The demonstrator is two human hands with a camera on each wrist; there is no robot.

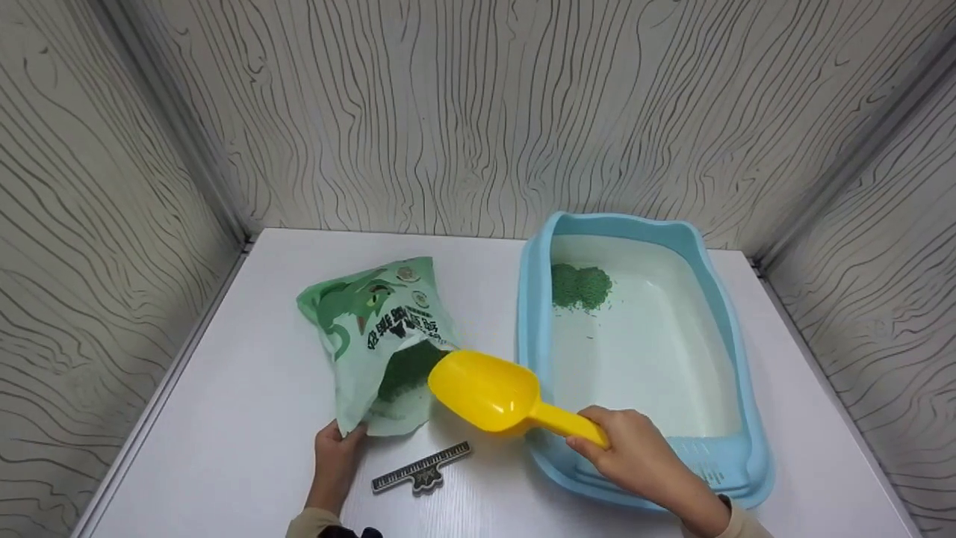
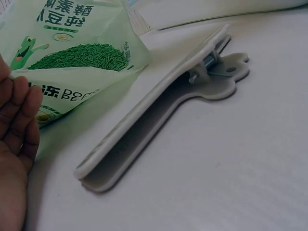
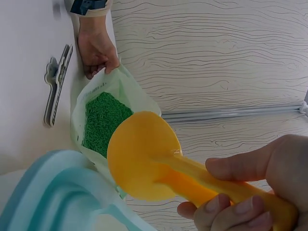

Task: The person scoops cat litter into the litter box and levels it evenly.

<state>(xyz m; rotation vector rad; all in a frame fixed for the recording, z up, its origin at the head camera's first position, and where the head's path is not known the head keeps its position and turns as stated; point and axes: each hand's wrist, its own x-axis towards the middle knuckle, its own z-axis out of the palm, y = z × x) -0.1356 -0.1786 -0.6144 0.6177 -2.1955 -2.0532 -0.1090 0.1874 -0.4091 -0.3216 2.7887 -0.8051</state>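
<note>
My right hand (image 1: pixel 635 452) grips the handle of a yellow scoop (image 1: pixel 485 388), whose bowl hangs beside the mouth of the bag and looks bare inside. A green bag of cat litter (image 1: pixel 358 321) lies on the table, its mouth gaping toward me. Green pellets (image 3: pixel 103 120) fill it in the right wrist view. At the bag's near corner my left hand (image 1: pixel 336 456) pinches the edge of the opening. To the right stands a light blue litter box (image 1: pixel 534 299), with a small heap of green pellets (image 1: pixel 581 286) in its far left corner.
A long grey bag clip (image 2: pixel 154 110) lies on the white table (image 1: pixel 246 388) just right of my left hand. Patterned panels (image 1: pixel 448 119) close off the back and both sides. The litter box's raised rim stands between the scoop's handle and the box floor.
</note>
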